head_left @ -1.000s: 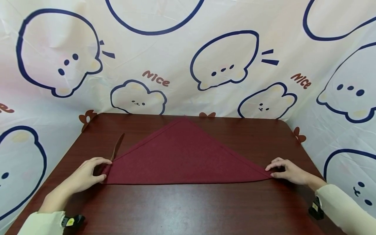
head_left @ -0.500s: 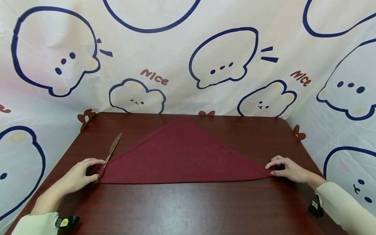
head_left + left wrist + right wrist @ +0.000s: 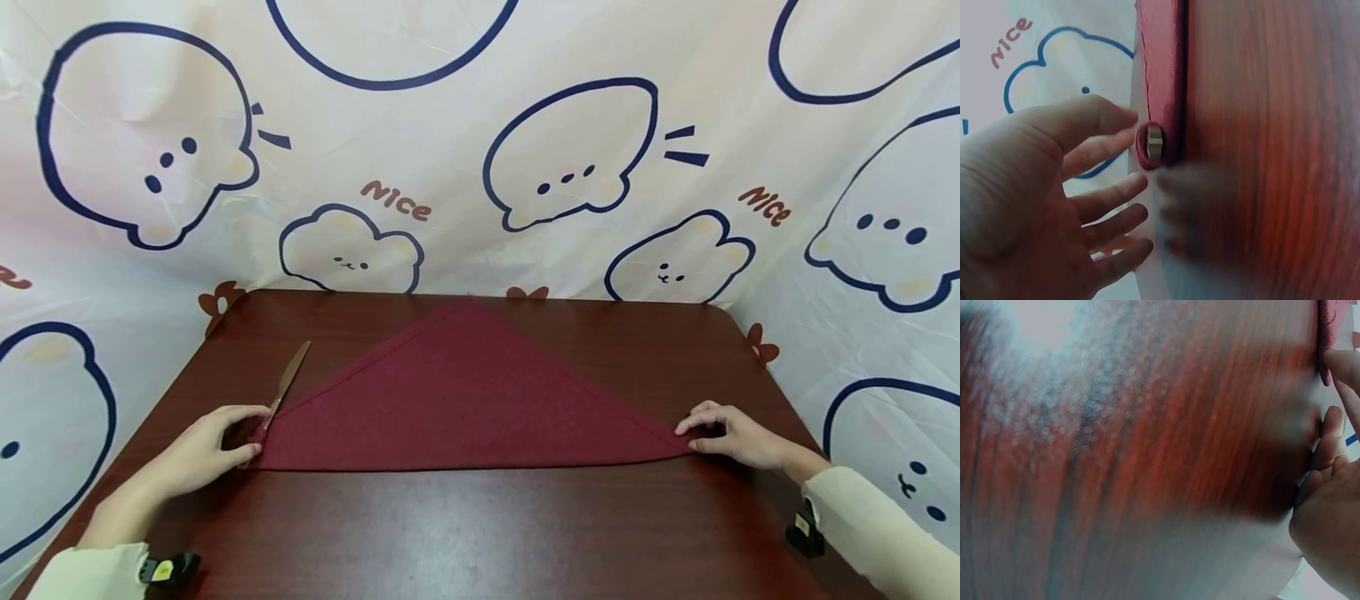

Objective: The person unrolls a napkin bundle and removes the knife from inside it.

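A dark red cloth (image 3: 465,400), folded into a triangle, lies on the table with its peak pointing away. Across its left corner lies a gold-coloured table knife (image 3: 289,371), blade pointing away. Some cloth curls round its handle end (image 3: 1155,145). Beside that curl, my left hand (image 3: 193,454) touches it with thumb and forefinger, the other fingers (image 3: 1116,194) loosely bent and apart. At the opposite corner, my right hand (image 3: 738,437) pinches the cloth's tip between thumb and forefinger. The right wrist view catches only a sliver of the cloth (image 3: 1327,362) by the fingers.
The dark brown wooden table (image 3: 480,533) has rounded far corners. Behind it and along both sides hangs a pale curtain (image 3: 465,142) with cartoon outlines. Black wrist devices sit at the left cuff (image 3: 172,570) and right cuff (image 3: 806,532).
My left hand has moved left with the knife and the curled cloth. The knife has turned from edge-on to lying flatter, and more cloth lies spread. My right hand stays in place.
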Available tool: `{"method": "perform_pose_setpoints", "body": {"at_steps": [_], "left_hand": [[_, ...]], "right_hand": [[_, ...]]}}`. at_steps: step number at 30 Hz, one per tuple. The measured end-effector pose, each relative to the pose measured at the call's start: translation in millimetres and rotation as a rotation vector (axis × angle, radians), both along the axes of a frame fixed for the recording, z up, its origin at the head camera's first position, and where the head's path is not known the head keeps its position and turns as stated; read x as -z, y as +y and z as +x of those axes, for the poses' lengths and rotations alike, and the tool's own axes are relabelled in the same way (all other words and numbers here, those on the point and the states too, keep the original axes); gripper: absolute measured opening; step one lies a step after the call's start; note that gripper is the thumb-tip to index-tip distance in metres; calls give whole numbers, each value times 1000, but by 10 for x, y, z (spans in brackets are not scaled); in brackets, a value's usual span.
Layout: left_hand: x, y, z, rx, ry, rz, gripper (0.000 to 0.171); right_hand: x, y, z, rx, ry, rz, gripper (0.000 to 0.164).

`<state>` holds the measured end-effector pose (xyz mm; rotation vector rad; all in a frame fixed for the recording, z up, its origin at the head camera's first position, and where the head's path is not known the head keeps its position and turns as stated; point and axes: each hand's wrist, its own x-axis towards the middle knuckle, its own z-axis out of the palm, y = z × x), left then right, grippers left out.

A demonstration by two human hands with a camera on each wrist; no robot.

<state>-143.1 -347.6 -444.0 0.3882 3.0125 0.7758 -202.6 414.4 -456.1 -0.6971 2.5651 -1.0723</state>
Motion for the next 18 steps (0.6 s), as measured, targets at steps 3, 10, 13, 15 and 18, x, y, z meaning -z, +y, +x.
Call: {"method": "perform_pose_setpoints", "body": {"at_steps": [3, 10, 13, 15, 18], "left_hand": [[-13, 71, 2, 9, -3, -3, 58], [-24, 133, 1, -12, -34, -79, 56], [-31, 132, -19, -9, -32, -92, 56], [-30, 133, -34, -6, -34, -90, 56], [-25, 134, -50, -1, -41, -83, 56]], "right_hand": [[6, 2, 3, -3, 3, -3, 18], [2, -12, 11, -8, -11, -5, 19], [-5, -17, 14, -7, -7, -1, 19], [-12, -17, 14, -5, -1, 1, 19], [-20, -13, 12, -3, 3, 4, 19]]}}
